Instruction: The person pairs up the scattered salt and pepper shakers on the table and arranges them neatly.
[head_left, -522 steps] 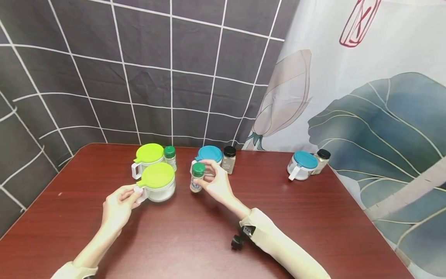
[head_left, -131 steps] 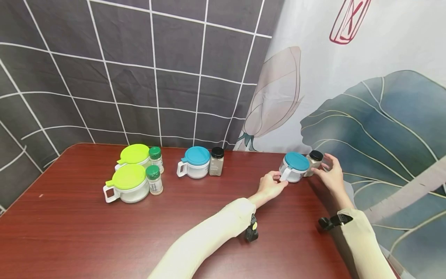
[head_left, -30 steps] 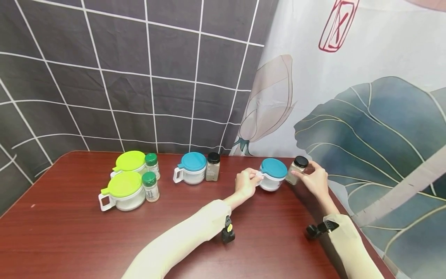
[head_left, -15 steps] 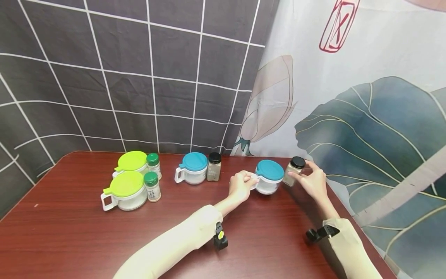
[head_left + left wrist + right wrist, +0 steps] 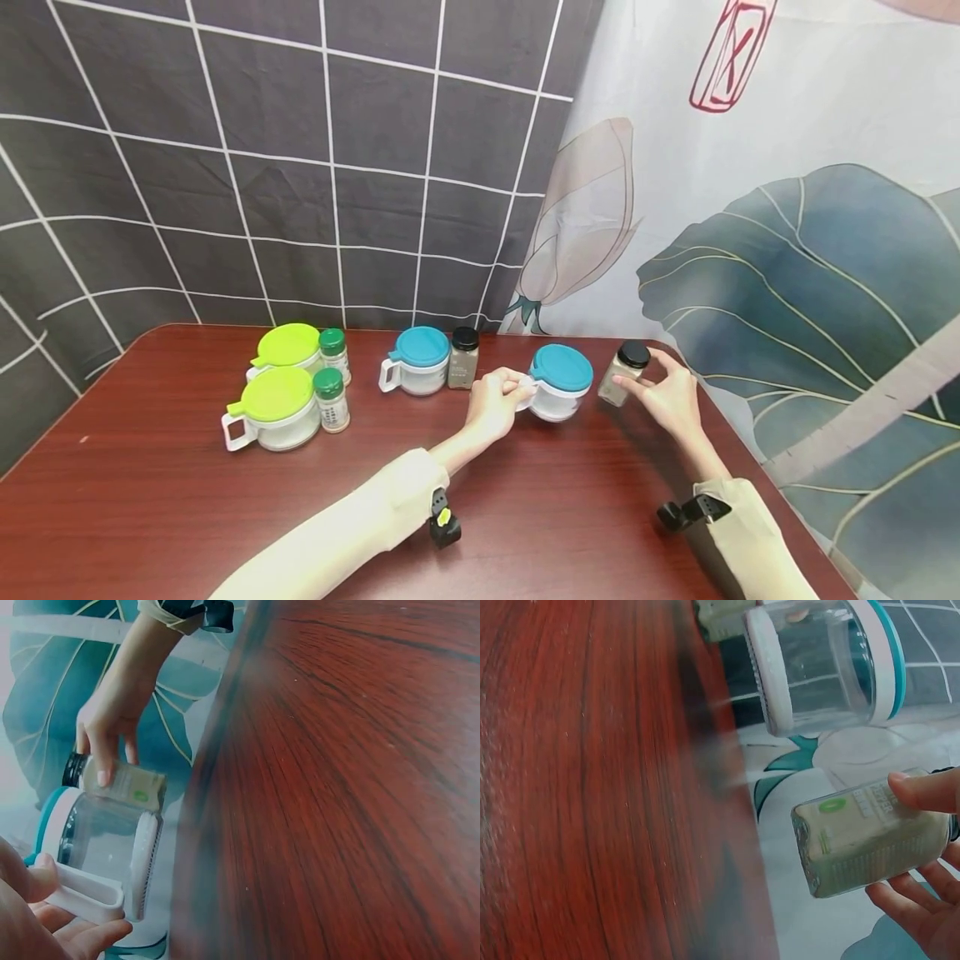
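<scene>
My left hand [image 5: 491, 406] pinches the white handle of a clear seasoning jar with a blue lid [image 5: 561, 371]; in the left wrist view the thumb lies on that handle [image 5: 86, 892]. To its right, my right hand [image 5: 672, 398] grips a square glass spice bottle [image 5: 617, 382] with a black cap, held between thumb and fingers. The bottle leans a little, and in the right wrist view its bottom [image 5: 805, 851] appears off the table. A small gap separates bottle and jar. The bottle's label is only partly legible.
Left of my hands stand another blue-lidded jar [image 5: 422, 360] and black-capped bottle [image 5: 462, 360]. Farther left are two green-lidded jars [image 5: 277, 408], one behind the other, each beside a green-capped shaker [image 5: 332, 402]. Curtains hang behind the wooden table [image 5: 150, 500].
Over the last second both hands have carried the blue-lidded jar and black-capped bottle leftward. Earlier my hands held a green-lidded jar and green-capped shaker, which now stand at the left.
</scene>
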The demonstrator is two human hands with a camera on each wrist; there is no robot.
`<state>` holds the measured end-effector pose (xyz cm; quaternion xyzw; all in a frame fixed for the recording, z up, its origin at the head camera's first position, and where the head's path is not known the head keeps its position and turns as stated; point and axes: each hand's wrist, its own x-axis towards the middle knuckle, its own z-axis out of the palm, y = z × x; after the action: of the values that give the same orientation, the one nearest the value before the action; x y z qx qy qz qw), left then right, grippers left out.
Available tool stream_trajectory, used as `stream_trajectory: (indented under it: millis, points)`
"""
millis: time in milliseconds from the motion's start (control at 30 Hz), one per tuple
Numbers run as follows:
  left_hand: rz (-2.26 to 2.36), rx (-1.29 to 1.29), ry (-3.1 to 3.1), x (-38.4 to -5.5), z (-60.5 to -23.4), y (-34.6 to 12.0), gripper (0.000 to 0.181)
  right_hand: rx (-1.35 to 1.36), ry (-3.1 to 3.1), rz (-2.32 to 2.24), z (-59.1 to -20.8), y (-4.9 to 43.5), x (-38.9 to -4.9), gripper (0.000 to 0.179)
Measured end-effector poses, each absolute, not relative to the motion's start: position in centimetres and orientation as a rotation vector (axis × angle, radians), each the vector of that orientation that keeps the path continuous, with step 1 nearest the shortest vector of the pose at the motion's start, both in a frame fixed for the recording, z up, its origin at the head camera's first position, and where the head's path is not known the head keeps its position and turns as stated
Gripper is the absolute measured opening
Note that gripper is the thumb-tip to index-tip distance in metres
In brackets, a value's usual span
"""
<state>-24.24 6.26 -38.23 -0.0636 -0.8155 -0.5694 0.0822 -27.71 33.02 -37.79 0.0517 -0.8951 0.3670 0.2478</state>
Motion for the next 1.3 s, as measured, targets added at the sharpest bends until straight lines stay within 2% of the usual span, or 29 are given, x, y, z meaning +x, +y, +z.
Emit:
stream_trajectory:
  millis: [667,1300]
  points:
    - [-1.713,-0.219,-2.414,-22.1,-39.5,1.6,0.017,0.24,-2.39,0.993,-37.0,29.9,-27.0,0.051]
    - [-1.672,-0.101,-2.431,-20.5,-39.7,-2.5,0.015,0.33,-2.413,1.095,-36.8,26.6,-26.5,0.052]
